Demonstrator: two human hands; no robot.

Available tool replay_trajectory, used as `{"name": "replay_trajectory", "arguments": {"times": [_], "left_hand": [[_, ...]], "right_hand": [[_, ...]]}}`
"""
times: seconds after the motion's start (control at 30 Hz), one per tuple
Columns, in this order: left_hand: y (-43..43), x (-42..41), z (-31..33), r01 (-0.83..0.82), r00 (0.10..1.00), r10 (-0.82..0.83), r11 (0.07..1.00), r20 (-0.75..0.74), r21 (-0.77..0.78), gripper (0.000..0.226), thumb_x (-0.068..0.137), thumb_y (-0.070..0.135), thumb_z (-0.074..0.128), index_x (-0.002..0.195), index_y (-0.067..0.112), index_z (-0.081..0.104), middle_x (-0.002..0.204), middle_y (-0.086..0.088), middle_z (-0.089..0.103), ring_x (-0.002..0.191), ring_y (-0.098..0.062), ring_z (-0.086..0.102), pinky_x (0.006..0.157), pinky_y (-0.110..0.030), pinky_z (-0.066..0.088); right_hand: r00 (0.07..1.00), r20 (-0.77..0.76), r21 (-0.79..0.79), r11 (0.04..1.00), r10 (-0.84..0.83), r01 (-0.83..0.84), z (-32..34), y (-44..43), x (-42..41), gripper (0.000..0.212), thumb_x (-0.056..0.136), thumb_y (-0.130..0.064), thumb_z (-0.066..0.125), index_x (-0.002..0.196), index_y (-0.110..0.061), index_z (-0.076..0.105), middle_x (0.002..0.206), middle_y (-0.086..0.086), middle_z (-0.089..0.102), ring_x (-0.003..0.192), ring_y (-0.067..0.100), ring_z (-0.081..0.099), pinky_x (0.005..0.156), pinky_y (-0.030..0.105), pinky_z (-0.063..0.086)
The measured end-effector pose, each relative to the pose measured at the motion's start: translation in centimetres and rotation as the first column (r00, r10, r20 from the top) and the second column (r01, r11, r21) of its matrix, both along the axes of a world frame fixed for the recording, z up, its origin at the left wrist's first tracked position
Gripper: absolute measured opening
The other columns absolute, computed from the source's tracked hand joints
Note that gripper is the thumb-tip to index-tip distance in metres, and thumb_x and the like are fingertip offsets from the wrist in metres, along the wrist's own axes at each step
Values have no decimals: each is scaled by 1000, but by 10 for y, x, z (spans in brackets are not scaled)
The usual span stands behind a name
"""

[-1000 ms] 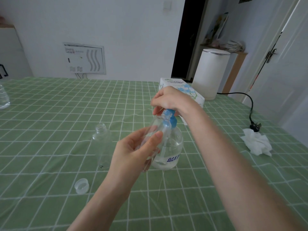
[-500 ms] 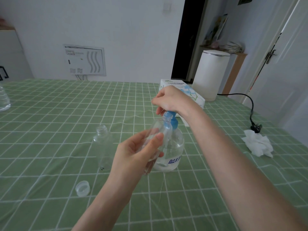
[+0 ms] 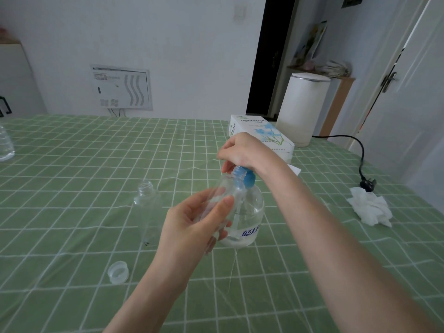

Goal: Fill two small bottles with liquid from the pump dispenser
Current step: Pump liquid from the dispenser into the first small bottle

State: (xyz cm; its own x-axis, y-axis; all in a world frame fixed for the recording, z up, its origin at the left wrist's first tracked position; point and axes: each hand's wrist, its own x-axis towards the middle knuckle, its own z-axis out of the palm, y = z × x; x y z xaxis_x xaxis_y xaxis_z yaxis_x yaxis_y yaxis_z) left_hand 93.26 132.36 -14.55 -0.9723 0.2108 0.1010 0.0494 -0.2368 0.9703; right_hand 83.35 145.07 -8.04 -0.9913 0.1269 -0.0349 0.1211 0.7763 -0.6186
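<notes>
The pump dispenser [image 3: 247,212], a round clear bottle with a blue collar and a little liquid at the bottom, stands mid-table. My right hand [image 3: 242,150] rests on top of it, covering the pump head. My left hand [image 3: 192,222] grips a small clear bottle [image 3: 222,191], tilted, with its open neck up against the blue pump just under my right fingers. A second small clear bottle [image 3: 145,207] stands upright and uncapped to the left, apart from both hands. Its clear cap [image 3: 117,272] lies on the green checked tablecloth near the front.
A tissue box [image 3: 262,133] lies behind the dispenser. A white cylindrical appliance [image 3: 302,111] stands at the back right, its black cord and plug [image 3: 366,183] trailing across the cloth. A crumpled tissue [image 3: 370,209] lies at the right. Another clear bottle [image 3: 4,145] is at the far left edge.
Almost nothing differs. Both hands hold the same grip, with the small bottle's neck staying at the pump; only the view has shifted slightly.
</notes>
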Motion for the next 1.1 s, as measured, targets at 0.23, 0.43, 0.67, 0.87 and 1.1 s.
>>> {"name": "replay_trajectory", "arguments": {"times": [0.23, 0.43, 0.67, 0.87, 1.1], "left_hand": [[2, -1, -1, -9, 1000, 8, 1000, 16, 24, 52, 51, 48, 70, 97, 23, 72, 78, -1, 75, 62, -10, 68, 51, -18, 50], [2, -3, -1, -4, 1000, 4, 1000, 5, 12, 54, 51, 49, 70, 98, 22, 72, 78, -1, 75, 61, -10, 69, 52, -18, 51], [1, -3, -3, 2, 1000, -2, 1000, 22, 4, 48, 54, 45, 69, 95, 21, 73, 77, -2, 75, 60, -10, 68, 51, -18, 51], [2, -3, -2, 7, 999, -8, 1000, 31, 26, 50, 52, 45, 70, 95, 20, 73, 75, -1, 74, 60, -10, 67, 51, -19, 51], [0, -3, -1, 12, 999, -15, 998, 32, 63, 45, 50, 47, 72, 90, 26, 74, 77, -2, 75, 61, -11, 68, 51, -19, 51]], "right_hand": [[995, -84, 36, 998, -47, 50, 10, 1, -1, 33, 89, -17, 51, 112, 3, 62, 103, 19, 73, 85, 26, 68, 89, 41, 54], [999, -9, 17, 999, -35, 36, 8, 2, -3, 29, 89, -16, 51, 114, -2, 59, 109, 15, 71, 100, 28, 68, 90, 39, 52], [999, 31, 36, 998, -43, 42, 1, 3, -2, 31, 93, -23, 50, 117, -5, 58, 109, 12, 70, 95, 24, 63, 75, 29, 44], [1000, 15, 59, 998, -26, 25, 6, 3, -2, 34, 93, -26, 51, 117, -3, 60, 110, 14, 71, 79, 21, 56, 69, 28, 40], [998, 57, 135, 991, -16, 8, 17, 2, -2, 38, 92, -31, 49, 119, -6, 60, 108, 10, 73, 72, 19, 51, 54, 23, 34]]}}
